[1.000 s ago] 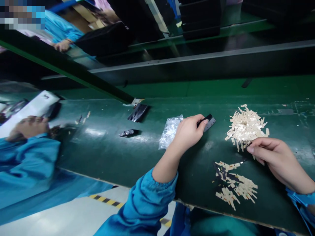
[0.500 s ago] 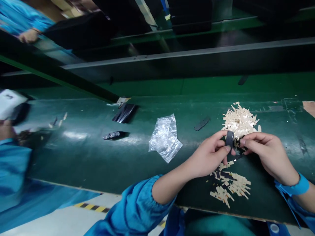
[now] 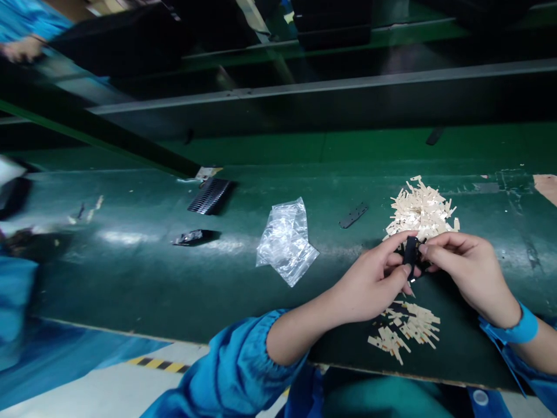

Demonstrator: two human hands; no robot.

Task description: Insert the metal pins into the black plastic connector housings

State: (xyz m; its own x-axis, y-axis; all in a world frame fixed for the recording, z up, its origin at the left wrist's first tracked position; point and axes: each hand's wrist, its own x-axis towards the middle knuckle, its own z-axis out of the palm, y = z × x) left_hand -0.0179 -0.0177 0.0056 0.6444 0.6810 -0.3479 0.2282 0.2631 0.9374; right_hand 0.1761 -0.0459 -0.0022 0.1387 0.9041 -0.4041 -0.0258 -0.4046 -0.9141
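My left hand [image 3: 369, 285] grips a slim black plastic strip [image 3: 409, 255], held upright between thumb and fingers. Close against its right side is my right hand [image 3: 472, 270], with thumb and index finger pinched together at the strip's edge; whatever they pinch is too small to name. Just beyond both hands lies a heap of cream-coloured flat pieces [image 3: 420, 209]. Nearer to me a smaller spread of similar cream pieces [image 3: 418, 325] lies on the green bench, some dark bits among them. Fingers hide part of the strip and the ground between the two piles.
A clear plastic bag [image 3: 287, 241] lies left of my arm, with a flat black piece [image 3: 354, 215] beyond it. Farther left are a ribbed black part [image 3: 209, 195] and a small dark packet [image 3: 191, 237]. A co-worker's blue sleeve [image 3: 15, 302] shows at the left edge.
The black strip has turned in my left hand, showing a darker, narrower side. My right fingertips have moved closer to it. The whole view has shifted slightly.
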